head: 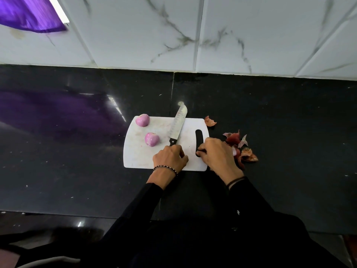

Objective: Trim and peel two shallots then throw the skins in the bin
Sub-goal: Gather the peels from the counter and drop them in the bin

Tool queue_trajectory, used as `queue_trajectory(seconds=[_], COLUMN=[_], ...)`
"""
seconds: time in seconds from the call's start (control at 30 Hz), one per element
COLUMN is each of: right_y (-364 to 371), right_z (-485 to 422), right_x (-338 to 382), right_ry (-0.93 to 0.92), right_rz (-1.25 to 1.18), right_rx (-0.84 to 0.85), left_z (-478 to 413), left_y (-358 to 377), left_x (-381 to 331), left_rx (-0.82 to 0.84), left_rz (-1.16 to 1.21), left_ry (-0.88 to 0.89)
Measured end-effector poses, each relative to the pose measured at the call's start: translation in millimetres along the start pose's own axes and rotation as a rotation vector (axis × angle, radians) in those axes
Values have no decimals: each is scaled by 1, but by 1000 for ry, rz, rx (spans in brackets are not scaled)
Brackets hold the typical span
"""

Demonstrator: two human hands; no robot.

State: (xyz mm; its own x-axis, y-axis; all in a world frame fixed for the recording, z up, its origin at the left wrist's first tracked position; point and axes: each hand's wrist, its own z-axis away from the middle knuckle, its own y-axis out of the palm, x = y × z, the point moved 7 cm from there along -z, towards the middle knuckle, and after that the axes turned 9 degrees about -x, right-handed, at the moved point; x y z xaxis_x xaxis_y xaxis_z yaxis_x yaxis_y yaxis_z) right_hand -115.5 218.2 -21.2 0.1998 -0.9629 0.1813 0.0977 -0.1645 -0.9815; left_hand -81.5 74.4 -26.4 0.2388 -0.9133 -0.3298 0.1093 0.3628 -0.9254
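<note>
Gathering looks like the step in hand: sweep the papery, curled red-brown skins [232,138], heaped on the glossy black counter [77,161] just off the cutting board's [139,157] right edge, into one handful. The far shallot [142,120] and near shallot [152,139], peeled, smooth and pink, sit on the board's left half. The left hand [170,157] grips the dimpled knife [177,126] by its handle. The right hand [218,153] curls at the board's slot; whether it pinches a scrap I cannot tell.

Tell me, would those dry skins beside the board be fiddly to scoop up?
Probably. The skins look thin and curled, so likely light, flimsy and prone to crumbling. They lie loose in separate pieces, one stray piece apart, so some may slip away on the glossy countertop.
</note>
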Motion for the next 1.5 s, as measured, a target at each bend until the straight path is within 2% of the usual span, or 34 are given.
queue_trajectory(seconds=[0.37,0.43,0.57,0.67,0.8,0.9,1.07,1.23,1.37,1.5], right_y=[8,1,-18,-28,-16,-17,-18,-10,-4,-1], right_z=[2,4,14,21,25,25,19,4,-7,-16], right_x=[8,-2,-36,-57,-68,-65,-41,-18,-5,2], right_ry=[-15,36,228,275,284,273,119,43,24,19], right_rz=[50,-23,-337,-335,-264,-263,-98,-92,24,125], right_rx=[-31,-66,-195,-255,-169,-190,-196,-63,54,94], left_z=[-1,-1,-3,-4,-6,-8,-12,-13,-14,-16], left_y=[1,1,1,3,7,8,11,12,12,11], left_x=[-1,-1,-1,-1,-10,-15,-20,-18,-13,-11], left_rx=[23,19,18,12,10,-5,-17,-25,-25,-30], left_rz=[14,16,21,26,48,71,82,79,79,88], left_ry=[-3,2,13,20,42,59,72,61,48,34])
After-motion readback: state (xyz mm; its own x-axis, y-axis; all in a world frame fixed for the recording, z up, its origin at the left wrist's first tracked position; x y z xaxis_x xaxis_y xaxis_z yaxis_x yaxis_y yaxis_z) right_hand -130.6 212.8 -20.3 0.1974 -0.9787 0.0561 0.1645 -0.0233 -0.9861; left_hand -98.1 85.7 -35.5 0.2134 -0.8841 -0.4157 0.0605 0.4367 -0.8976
